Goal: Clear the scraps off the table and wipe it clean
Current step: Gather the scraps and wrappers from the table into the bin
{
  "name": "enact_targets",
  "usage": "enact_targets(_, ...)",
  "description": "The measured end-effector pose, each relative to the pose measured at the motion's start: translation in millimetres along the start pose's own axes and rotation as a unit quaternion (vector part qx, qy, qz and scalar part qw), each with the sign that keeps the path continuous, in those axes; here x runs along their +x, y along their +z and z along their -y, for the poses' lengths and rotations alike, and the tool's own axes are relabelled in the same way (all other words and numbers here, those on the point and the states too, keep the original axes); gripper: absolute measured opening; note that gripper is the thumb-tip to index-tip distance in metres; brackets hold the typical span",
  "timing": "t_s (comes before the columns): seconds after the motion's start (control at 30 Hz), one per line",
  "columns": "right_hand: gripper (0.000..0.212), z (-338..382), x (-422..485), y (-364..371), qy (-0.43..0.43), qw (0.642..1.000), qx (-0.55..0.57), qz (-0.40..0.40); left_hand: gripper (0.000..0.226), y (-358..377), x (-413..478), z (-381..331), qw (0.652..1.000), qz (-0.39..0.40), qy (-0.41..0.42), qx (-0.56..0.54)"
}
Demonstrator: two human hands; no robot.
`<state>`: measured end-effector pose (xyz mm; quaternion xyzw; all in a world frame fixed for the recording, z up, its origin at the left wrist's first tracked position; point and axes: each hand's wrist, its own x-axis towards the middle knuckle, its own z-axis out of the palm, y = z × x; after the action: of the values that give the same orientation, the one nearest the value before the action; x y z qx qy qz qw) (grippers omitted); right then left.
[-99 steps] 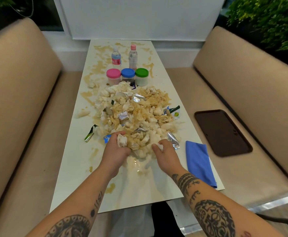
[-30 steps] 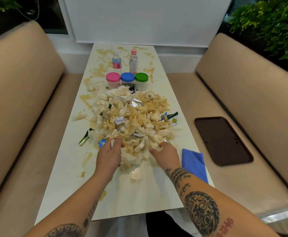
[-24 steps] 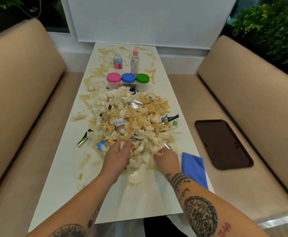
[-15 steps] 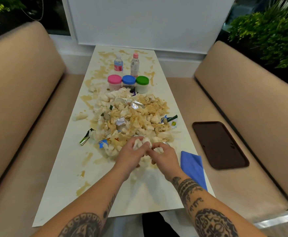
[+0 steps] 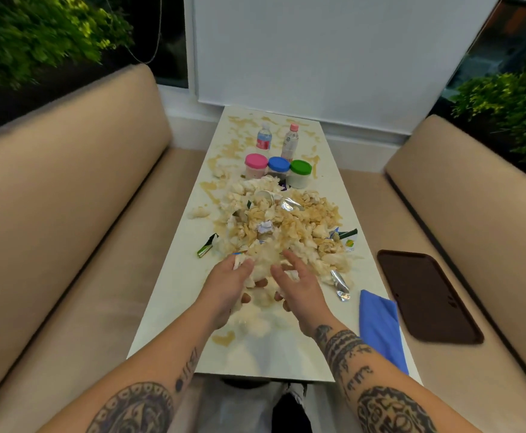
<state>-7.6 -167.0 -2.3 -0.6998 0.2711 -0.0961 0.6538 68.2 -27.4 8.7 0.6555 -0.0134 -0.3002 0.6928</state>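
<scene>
A long white table (image 5: pixel 265 360) with brown sauce smears runs between two beige upholstered benches. A large heap of crumpled, sauce-stained white paper scraps (image 5: pixel 286 223) mixed with foil and torn wrappers covers the middle of the table, reaching from just in front of the jars to the hands.

The left hand (image 5: pixel 229 289) and the right hand (image 5: pixel 299 287) cup a wad of soiled white tissue (image 5: pixel 263 270) between them at the near end of the heap, palms turned toward each other. The fingers of both hands curl under and around the wad; the right thumb and forefinger stand spread above it. More damp tissue lies on the table directly under the hands.

Near the far end stand three small tubs in a row: one with a pink lid (image 5: pixel 256 165), one with a blue lid (image 5: pixel 278 166) and one with a green lid (image 5: pixel 300 173). Behind them stand two small clear plastic bottles (image 5: pixel 290 142).

A folded blue cloth (image 5: pixel 380 326) lies at the table's right edge near the near corner. A crumpled silver foil wrapper (image 5: pixel 340 285) lies just beside it, toward the heap. A green torn packet (image 5: pixel 207 245) lies near the left edge.

A dark brown rectangular tray (image 5: pixel 424 295) rests on the right bench seat.
</scene>
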Motion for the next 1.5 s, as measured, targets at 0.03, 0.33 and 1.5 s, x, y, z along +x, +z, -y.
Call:
enact_targets(0.03,0.026,0,0,7,0.004,1.0,-0.013,0.009,0.017,-6,-2,1,1.0,0.005,-0.003,0.02)
enact_targets(0.33,0.023,5,4,60,0.082,0.996,0.026,0.033,0.012,-69,-9,9,0.992,-0.109,-0.031,-0.063)
enact_targets(1.5,0.027,-277,-200,478,0.385,0.774,-0.276,0.42,0.049,-405,-225,389,0.719,-0.549,-0.201,-0.377)
